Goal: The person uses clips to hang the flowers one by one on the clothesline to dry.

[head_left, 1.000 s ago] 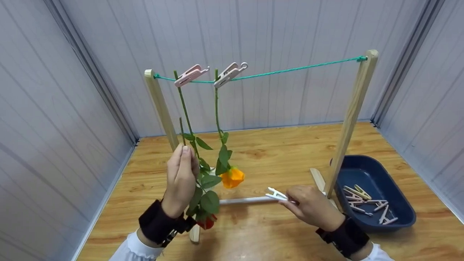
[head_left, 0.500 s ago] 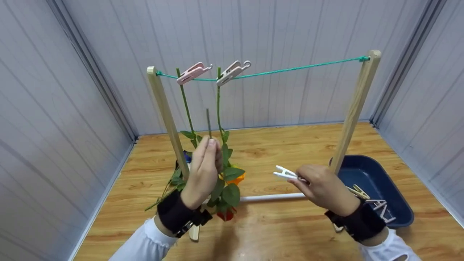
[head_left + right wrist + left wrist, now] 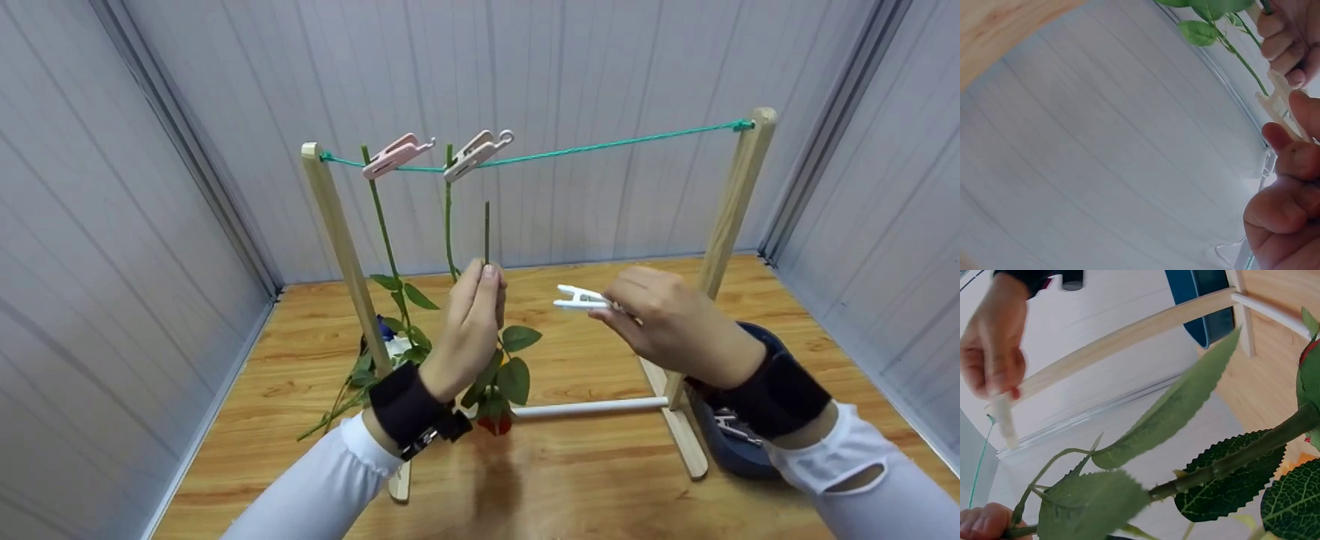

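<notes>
My left hand (image 3: 474, 322) grips the stem of a red rose (image 3: 495, 422), which hangs head down. The bare stem end sticks up above the fingers, below the green line (image 3: 600, 149). In the left wrist view the rose's leaves (image 3: 1168, 405) fill much of the picture. A white clothespin (image 3: 581, 298) is pinched by its handle end in my right hand (image 3: 664, 319), its tips pointing left toward the rose stem. On the line, a pink clothespin (image 3: 393, 156) and a beige clothespin (image 3: 475, 156) each clip an upside-down flower stem.
Wooden posts (image 3: 341, 255) hold the line, with a white bar (image 3: 592, 408) low between them. A dark blue basin (image 3: 739, 457) with clothespins sits right, partly behind my right arm. Loose stems (image 3: 337, 409) and a blue flower (image 3: 386, 328) lie beside the left post.
My left hand has carried the red rose to the right, past the two hanging stems. The right hand has risen with the white clothespin.
</notes>
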Available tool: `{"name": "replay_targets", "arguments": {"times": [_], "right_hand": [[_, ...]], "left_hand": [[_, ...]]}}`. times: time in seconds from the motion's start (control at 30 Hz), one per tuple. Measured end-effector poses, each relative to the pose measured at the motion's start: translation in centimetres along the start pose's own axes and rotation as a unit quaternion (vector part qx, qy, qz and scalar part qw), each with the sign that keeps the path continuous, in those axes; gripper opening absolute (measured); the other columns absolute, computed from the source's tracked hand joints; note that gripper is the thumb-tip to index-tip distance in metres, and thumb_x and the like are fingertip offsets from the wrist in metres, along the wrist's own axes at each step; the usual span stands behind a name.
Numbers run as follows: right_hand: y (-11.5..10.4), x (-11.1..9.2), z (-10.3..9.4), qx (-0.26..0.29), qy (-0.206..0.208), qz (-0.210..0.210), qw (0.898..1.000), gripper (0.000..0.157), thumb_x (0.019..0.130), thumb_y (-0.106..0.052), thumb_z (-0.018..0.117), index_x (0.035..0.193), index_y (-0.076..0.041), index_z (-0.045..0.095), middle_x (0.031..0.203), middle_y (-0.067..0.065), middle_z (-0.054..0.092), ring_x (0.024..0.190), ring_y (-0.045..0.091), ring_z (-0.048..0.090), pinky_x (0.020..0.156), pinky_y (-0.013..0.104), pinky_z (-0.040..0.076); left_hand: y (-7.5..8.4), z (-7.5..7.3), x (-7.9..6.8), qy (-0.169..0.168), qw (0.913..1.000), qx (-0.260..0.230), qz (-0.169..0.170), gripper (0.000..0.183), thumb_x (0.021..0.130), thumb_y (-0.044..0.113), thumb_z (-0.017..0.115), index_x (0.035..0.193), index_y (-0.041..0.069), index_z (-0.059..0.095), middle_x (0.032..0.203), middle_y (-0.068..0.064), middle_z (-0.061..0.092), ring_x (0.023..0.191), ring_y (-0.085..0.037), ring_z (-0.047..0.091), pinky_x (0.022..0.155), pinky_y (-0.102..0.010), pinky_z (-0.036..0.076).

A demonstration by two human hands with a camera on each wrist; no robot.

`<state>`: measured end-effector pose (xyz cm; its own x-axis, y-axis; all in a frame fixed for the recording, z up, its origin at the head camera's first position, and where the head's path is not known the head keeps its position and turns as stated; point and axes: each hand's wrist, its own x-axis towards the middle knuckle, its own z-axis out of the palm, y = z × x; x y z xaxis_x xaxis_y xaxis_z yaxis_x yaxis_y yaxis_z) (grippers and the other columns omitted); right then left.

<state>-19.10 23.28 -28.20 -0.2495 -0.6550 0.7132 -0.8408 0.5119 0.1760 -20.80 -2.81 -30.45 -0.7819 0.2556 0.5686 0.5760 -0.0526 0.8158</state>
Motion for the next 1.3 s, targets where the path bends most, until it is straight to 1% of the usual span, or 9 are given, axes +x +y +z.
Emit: {"name": "replay_targets", "arguments": {"times": [0.07,0.17,0.23,0.43,0.6,0.7,0.9,1.1,1.3], "right_hand": [[0.2,0.9,-0.6,-0.005,-0.001,-0.010,1.000,0.032,0.113,-0.022,0.060,0.091,0.001,0.065,0.079,0.010,0.062,0.066,0.018,0.056,0.056,0.034,0.049],[0.8,2.2,-1.4,-0.006,-0.002,-0.014,1.000,0.013,0.098,-0.005,0.075,0.092,0.002,0.066,0.079,0.011,0.063,0.066,0.020,0.056,0.056,0.036,0.049],[1.1,3.1,-1.8,-0.005,0.000,-0.014,1.000,0.012,0.091,0.001,0.079,0.092,0.003,0.067,0.080,0.013,0.064,0.067,0.021,0.057,0.057,0.037,0.050],[2.1,5.8,-2.9,-0.003,0.007,-0.006,1.000,0.011,0.096,0.001,0.076,0.094,0.006,0.066,0.081,0.014,0.064,0.069,0.022,0.055,0.059,0.037,0.047],[2.7,8.1,-3.2,-0.018,0.025,0.006,1.000,0.014,0.102,-0.003,0.070,0.096,0.007,0.063,0.080,0.016,0.059,0.070,0.024,0.048,0.063,0.038,0.040],[2.9,9.2,-3.2,-0.030,0.028,0.018,0.999,0.017,0.106,-0.006,0.068,0.098,0.008,0.063,0.081,0.017,0.058,0.070,0.026,0.047,0.065,0.038,0.037],[3.3,11.2,-3.6,-0.041,0.031,0.030,0.998,0.023,0.109,-0.011,0.065,0.098,0.009,0.064,0.081,0.021,0.060,0.070,0.029,0.047,0.065,0.038,0.036],[4.0,12.8,-4.3,-0.021,0.009,0.061,0.998,0.025,0.109,-0.012,0.064,0.100,0.011,0.065,0.087,0.023,0.063,0.075,0.034,0.050,0.070,0.042,0.038],[4.4,13.9,-4.8,-0.008,-0.053,0.112,0.992,0.025,0.110,-0.014,0.063,0.104,0.010,0.067,0.095,0.024,0.067,0.083,0.037,0.054,0.077,0.045,0.041]], "left_hand": [[-0.1,0.2,0.5,0.007,1.0000,0.003,0.001,0.030,0.118,0.010,0.026,0.094,0.007,0.044,0.074,0.001,0.033,0.064,-0.014,0.030,0.065,-0.025,0.029],[-0.2,0.4,1.5,0.010,0.9999,0.005,0.003,0.030,0.118,0.009,0.026,0.095,0.007,0.044,0.075,0.001,0.032,0.065,-0.015,0.030,0.065,-0.025,0.030],[-0.2,0.6,2.1,0.014,0.9999,0.007,0.006,0.030,0.118,0.010,0.026,0.095,0.008,0.045,0.075,0.001,0.032,0.066,-0.015,0.030,0.065,-0.026,0.030],[-0.2,0.9,3.6,0.016,0.9998,0.011,0.005,0.028,0.119,0.012,0.025,0.099,0.008,0.044,0.079,-0.001,0.032,0.070,-0.018,0.030,0.070,-0.028,0.029],[-0.4,1.2,4.8,0.019,0.9989,0.042,0.005,0.027,0.120,0.015,0.026,0.101,0.007,0.044,0.083,-0.002,0.034,0.075,-0.018,0.033,0.076,-0.031,0.030],[-0.6,1.4,5.3,0.024,0.9980,0.058,0.013,0.027,0.120,0.015,0.027,0.101,0.007,0.045,0.085,-0.003,0.035,0.077,-0.018,0.034,0.077,-0.032,0.030],[-0.8,1.9,5.9,0.024,0.9981,0.053,0.020,0.028,0.120,0.013,0.027,0.098,0.006,0.042,0.087,-0.003,0.033,0.079,-0.019,0.033,0.079,-0.032,0.029],[-0.9,2.3,6.6,0.023,0.9979,0.058,0.018,0.026,0.120,0.014,0.026,0.097,0.010,0.039,0.089,-0.004,0.033,0.081,-0.019,0.033,0.080,-0.032,0.028],[-0.9,2.6,7.1,0.027,0.9969,0.073,0.012,0.026,0.120,0.015,0.026,0.099,0.010,0.040,0.091,-0.003,0.034,0.084,-0.019,0.035,0.080,-0.031,0.029]]}}
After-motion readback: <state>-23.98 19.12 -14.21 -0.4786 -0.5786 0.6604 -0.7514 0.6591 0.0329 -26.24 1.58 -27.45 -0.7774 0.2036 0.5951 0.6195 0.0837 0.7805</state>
